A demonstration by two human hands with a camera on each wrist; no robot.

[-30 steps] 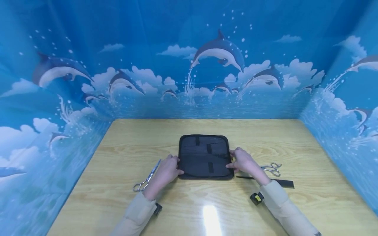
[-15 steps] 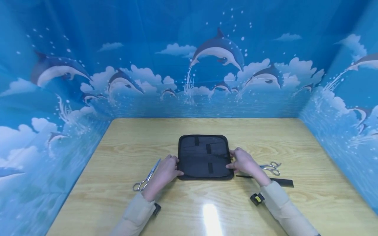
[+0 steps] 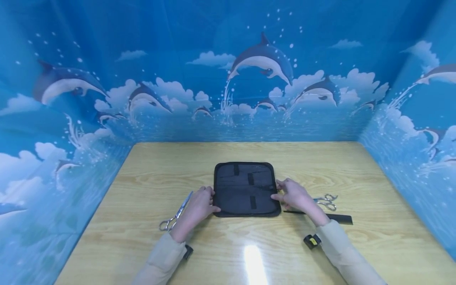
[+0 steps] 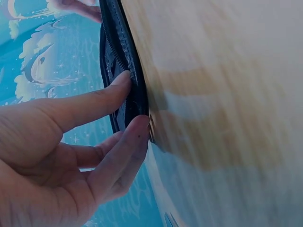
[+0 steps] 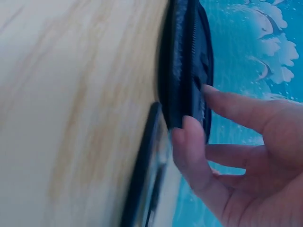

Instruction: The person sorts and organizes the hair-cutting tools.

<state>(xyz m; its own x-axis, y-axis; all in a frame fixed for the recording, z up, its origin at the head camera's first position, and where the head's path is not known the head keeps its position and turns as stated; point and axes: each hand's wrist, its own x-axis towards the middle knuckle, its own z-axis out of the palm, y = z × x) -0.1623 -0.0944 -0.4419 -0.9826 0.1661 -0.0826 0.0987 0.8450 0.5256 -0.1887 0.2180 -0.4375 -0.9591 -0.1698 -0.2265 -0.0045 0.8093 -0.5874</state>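
Silver metal scissors (image 3: pixel 177 216) are lying left of the flat, squarish black zip case (image 3: pixel 233 194), which is resting on the pale wood-grain bench (image 3: pixel 206 245). The left hand (image 3: pixel 199 202) is pinching the case's left rim near its front corner. The case is barely shifting since a second ago, so the hands seem to be steadying it. The right hand (image 3: pixel 295 194) is pinching the right rim, its thumb now lying slightly farther back. Another steel pair of scissors (image 3: pixel 325 201) and a black plastic tail comb (image 3: pixel 340 219) are lying right of the case.
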